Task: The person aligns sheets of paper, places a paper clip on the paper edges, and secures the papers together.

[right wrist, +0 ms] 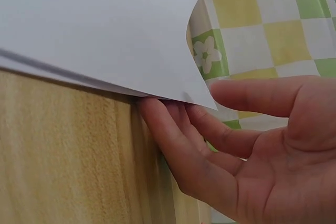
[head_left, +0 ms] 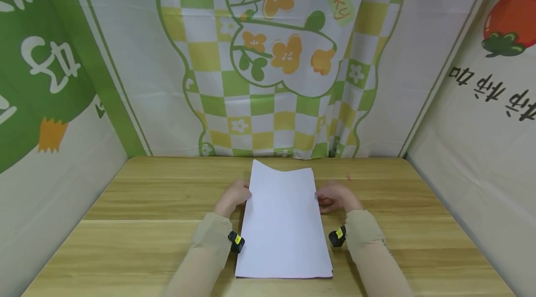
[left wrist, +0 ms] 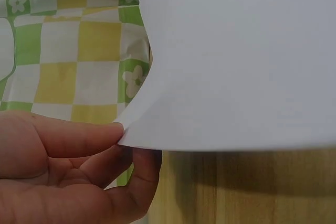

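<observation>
White sheets of paper (head_left: 284,222) lie lengthwise in front of me, their far end raised and bowed between my hands. My left hand (head_left: 234,196) pinches the far left corner; in the left wrist view the thumb is on top and the fingers (left wrist: 144,177) are bent beneath. At the far right corner is my right hand (head_left: 336,196). Its fingers (right wrist: 168,135) touch the sheets from below, loosely bent, while the thumb lies beside the corner's edge without visibly pressing on it. In the right wrist view, a gap shows between layers of the paper (right wrist: 105,35).
The wooden table (head_left: 146,232) extends to both sides of the paper. A checkered, flower-printed curtain (head_left: 284,115) hangs behind its far edge, with printed cloth walls left and right. A small red mark (head_left: 349,178) is on the table at the far right.
</observation>
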`<state>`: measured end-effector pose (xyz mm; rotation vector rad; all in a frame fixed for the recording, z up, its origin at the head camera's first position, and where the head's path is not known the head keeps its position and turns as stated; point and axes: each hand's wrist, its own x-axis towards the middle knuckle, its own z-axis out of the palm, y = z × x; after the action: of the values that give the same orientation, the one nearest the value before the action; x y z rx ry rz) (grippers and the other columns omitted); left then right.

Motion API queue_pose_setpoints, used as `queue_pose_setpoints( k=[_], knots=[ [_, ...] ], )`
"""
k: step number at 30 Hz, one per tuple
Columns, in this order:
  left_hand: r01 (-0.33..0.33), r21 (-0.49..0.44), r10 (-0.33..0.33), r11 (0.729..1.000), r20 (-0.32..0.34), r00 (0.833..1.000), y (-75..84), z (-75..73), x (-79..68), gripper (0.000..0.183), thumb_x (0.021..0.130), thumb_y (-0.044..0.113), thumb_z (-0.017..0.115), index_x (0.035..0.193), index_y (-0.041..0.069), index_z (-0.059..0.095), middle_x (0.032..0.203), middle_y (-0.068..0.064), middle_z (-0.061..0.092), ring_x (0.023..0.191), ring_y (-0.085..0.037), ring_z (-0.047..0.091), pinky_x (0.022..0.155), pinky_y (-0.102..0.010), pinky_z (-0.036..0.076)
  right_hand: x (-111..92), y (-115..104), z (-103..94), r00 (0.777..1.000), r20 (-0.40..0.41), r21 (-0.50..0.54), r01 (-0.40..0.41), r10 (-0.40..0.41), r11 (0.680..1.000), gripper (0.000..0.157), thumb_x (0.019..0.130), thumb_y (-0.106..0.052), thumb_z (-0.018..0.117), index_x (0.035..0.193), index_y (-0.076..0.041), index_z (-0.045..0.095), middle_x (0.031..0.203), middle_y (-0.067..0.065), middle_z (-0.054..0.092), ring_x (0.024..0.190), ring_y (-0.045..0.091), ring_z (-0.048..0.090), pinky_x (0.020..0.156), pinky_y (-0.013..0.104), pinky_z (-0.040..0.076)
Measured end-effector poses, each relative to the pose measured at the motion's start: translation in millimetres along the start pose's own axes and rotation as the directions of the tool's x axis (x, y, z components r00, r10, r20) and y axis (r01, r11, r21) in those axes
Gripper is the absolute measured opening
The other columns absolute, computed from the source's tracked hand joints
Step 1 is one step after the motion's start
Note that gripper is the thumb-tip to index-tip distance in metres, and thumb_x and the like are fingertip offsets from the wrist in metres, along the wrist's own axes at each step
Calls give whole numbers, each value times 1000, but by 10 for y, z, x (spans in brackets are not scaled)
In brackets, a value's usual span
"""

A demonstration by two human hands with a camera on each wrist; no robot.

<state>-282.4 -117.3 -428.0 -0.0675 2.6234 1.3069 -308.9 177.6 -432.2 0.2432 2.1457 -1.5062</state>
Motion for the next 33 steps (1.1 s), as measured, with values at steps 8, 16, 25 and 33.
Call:
queue_pose_setpoints(
  k=[8, 16, 25, 33],
  knots=[
    [-16, -74, 16, 997, -3, 1000, -12, 17, -32, 30, 81, -12, 38, 101, -8, 59, 74, -6, 45, 57, -14, 35, 50, -23, 30, -40, -29, 22, 998, 58, -33, 32, -30, 999, 15, 90, -8, 54, 100, 3, 53, 83, 6, 59, 75, 17, 61, 73, 37, 56],
    [-9, -99, 6, 995, -27, 1000, 7, 19, -62, 32, 80, -13, 37, 104, -8, 56, 91, -13, 53, 70, -20, 44, 56, -25, 36, -39, -33, 87, 991, 107, -86, 87, -78, 993, 42, 89, -1, 54, 127, 13, 42, 87, 8, 56, 76, 17, 57, 63, 30, 53],
    [-3, -139, -3, 990, -39, 999, 15, 0, -91, 34, 85, -10, 37, 116, -6, 53, 95, -14, 53, 61, -16, 37, 53, -25, 33, -16, 0, 141, 986, 97, -25, 140, -137, 990, 50, 88, 6, 52, 135, 9, 36, 96, 10, 51, 81, 18, 53, 68, 28, 51],
    [-62, -201, 48, 978, -75, 996, 33, -23, -105, 37, 81, -14, 34, 111, -7, 54, 118, -21, 54, 100, -30, 49, 83, -39, 44, -44, -28, 127, 975, 120, 32, 187, -189, 982, 54, 90, 7, 46, 141, 9, 29, 101, 12, 53, 80, 16, 54, 68, 28, 53]
  ],
)
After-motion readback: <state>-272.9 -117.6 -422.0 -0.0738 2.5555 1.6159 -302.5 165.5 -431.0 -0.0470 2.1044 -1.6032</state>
